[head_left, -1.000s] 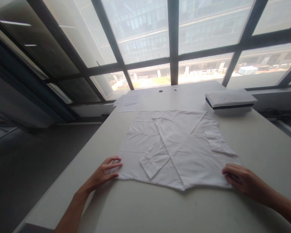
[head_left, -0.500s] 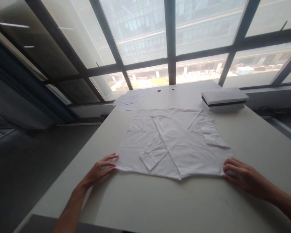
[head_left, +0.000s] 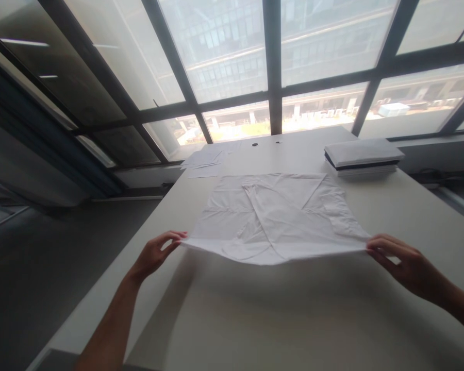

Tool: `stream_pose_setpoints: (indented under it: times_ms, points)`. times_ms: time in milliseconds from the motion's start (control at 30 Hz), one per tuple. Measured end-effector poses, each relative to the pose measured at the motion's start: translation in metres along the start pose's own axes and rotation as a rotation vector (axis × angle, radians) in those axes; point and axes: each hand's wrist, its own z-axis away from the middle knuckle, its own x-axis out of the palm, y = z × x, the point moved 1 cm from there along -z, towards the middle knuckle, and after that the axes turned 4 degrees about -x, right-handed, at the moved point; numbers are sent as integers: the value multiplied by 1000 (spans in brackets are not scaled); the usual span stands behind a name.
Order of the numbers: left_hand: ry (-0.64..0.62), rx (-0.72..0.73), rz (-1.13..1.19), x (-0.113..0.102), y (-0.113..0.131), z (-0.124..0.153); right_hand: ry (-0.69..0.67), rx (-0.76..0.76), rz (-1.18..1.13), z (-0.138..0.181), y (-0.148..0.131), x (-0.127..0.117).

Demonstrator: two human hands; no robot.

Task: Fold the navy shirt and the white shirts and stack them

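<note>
A white shirt (head_left: 294,216) lies partly folded on the white table, its sleeves crossed over the body. Its near edge is lifted off the tabletop and sags in the middle. At the near left corner, my left hand (head_left: 156,252) pinches the cloth between thumb and fingers. My right hand (head_left: 406,260) grips the near right corner the same way. The far part of the shirt still rests flat. Shadows of both arms and the raised cloth fall on the table below.
The white table (head_left: 255,319) reaches to the windows. A stack of folded cloth (head_left: 361,154), white with a dark layer, stands at the back right. Loose paper sheets (head_left: 204,159) lie at the back left. Dark floor (head_left: 81,252) borders the table's left side.
Both hands have closed on the near corners of the shirt and risen, lifting its near edge from the table. The far part has hardly moved.
</note>
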Motion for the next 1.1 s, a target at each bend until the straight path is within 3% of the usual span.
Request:
stream_pose_setpoints:
  times_ms: [100, 267, 500, 700, 933, 1100]
  points:
    - [96, -50, 1, 2, 3, -28, -119, 18, -139, -18, 11, -1]
    - [260, -108, -48, 18, -11, -76, -81, 163, -91, -47, 29, 6]
    - [250, -161, -202, 56, -47, -123, -144, 253, -57, -76, 56, 36]
    - [242, -148, -302, 79, -67, -131, -210, 210, 146, -76, 72, 58]
    - [288, -138, -441, 76, -63, -130, -156, 120, 239, -68, 75, 62]
    - [212, -97, -582, 77, -58, -135, -192, 54, 275, -68, 78, 64]
